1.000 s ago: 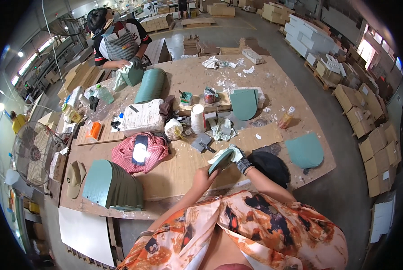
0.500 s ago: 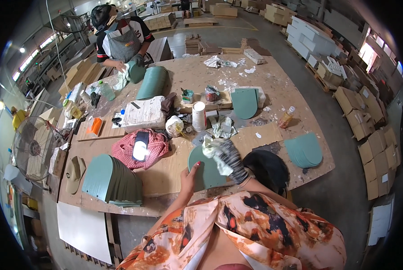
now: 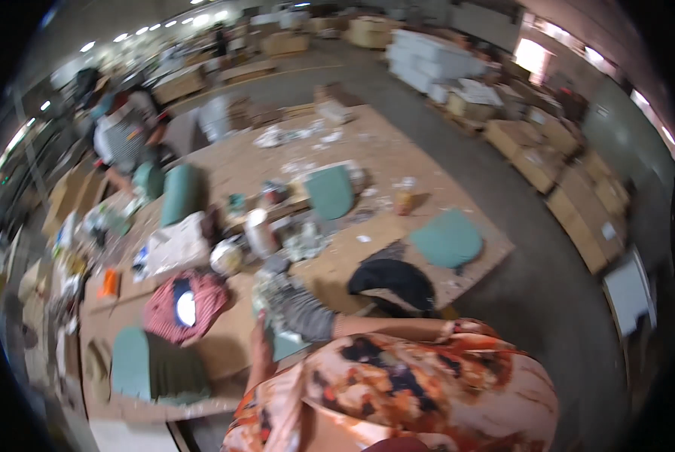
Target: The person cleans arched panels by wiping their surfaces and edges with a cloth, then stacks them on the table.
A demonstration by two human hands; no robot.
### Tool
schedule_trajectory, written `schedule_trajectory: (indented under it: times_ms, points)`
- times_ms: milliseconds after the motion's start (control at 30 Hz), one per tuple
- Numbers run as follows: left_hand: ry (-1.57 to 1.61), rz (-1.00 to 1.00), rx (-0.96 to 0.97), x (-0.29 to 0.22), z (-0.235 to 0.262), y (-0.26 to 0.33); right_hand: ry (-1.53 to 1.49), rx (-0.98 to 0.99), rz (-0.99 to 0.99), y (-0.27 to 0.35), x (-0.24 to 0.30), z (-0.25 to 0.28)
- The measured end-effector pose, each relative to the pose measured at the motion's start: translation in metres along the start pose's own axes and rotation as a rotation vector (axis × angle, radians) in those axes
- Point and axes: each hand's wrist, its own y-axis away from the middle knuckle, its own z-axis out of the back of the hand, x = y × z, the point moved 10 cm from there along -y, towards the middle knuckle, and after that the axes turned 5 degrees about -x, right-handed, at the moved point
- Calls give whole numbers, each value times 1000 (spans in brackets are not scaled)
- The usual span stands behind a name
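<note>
A green rounded panel (image 3: 287,346) is in front of me, mostly hidden under my right hand and arm. My left hand (image 3: 260,348) grips its left edge, thumb on the face. My right hand (image 3: 298,307), in a grey striped glove, presses a pale crumpled rag (image 3: 268,288) over the panel's upper part. Motion blur softens both hands. A thick stack of similar green panels (image 3: 130,365) stands at the near left, and a smaller stack (image 3: 449,239) lies to the right.
A black cap-like thing (image 3: 392,285) lies right of my arm. Beyond are a white bottle (image 3: 261,235), another green panel (image 3: 330,192) leaning on a block, an amber bottle (image 3: 404,197) and a pink checked cloth (image 3: 160,313) with a phone on it. A co-worker (image 3: 126,135) handles green panels at far left.
The view has swung, so the table appears shifted left and tilted. My gloved right hand with the rag now covers much more of the panel; my left hand still holds its edge.
</note>
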Motion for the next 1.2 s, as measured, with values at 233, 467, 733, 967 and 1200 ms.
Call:
schedule_trajectory:
  times_ms: [233,467,733,967,1200]
  points:
    - [-256,-7,17,-1,22,-7,-143,117,3,13,10,-40]
    - [-289,116,244,10,-19,6,-564,22,-71,-7,-48,10]
    - [-425,95,278,-5,-23,18,-1093,-335,-710,8,-93,-16]
    - [-204,105,-6,4,35,-6,-860,-23,-402,6,-54,15]
    - [-192,120,54,-14,15,0,-517,203,-140,7,10,12]
